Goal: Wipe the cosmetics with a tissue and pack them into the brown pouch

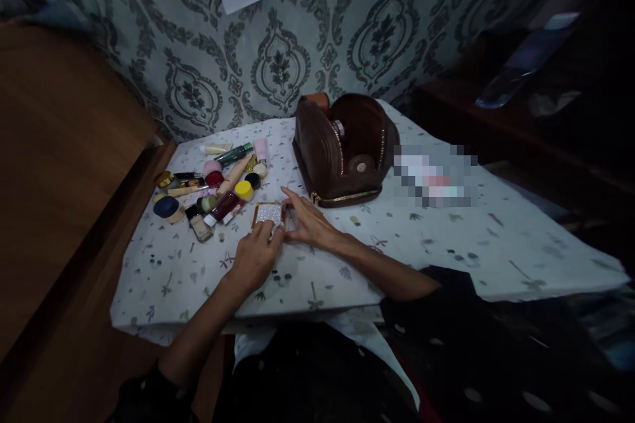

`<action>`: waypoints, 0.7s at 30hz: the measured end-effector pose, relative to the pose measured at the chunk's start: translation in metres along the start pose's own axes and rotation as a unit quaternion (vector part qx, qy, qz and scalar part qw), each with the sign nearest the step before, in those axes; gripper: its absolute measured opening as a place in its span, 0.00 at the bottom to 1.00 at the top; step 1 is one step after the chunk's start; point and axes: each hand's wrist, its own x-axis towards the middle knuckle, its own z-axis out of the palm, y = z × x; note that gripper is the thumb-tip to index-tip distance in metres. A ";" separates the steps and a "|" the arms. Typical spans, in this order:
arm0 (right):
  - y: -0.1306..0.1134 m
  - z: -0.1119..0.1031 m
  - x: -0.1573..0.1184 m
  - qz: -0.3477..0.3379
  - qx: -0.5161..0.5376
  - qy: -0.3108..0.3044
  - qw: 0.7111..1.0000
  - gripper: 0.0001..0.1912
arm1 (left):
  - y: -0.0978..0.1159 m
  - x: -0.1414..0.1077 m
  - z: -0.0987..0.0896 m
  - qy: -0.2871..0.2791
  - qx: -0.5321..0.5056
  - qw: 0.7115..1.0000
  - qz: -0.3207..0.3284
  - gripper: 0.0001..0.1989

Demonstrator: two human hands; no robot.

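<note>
Glittery compact (268, 213) lies partly hidden under both hands' (255, 258) fingertips.

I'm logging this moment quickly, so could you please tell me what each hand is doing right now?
Left hand: fingers curled onto the glittery compact, gripping its near edge.
Right hand: fingers on the compact's right side; a full grip cannot be told.

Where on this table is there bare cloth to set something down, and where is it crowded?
Bare floral tablecloth runs right of the open brown leather bag, and along the near-left edge below the left hand. Crowded: the cluster of small cosmetic bottles and jars at the far left, and around the glittery compact, which both hands, the right hand included, touch.
</note>
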 end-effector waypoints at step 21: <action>0.002 0.002 0.000 -0.001 -0.003 0.009 1.000 0.60 | -0.014 0.058 -0.012 -0.059 -0.005 0.997 -0.046 0.14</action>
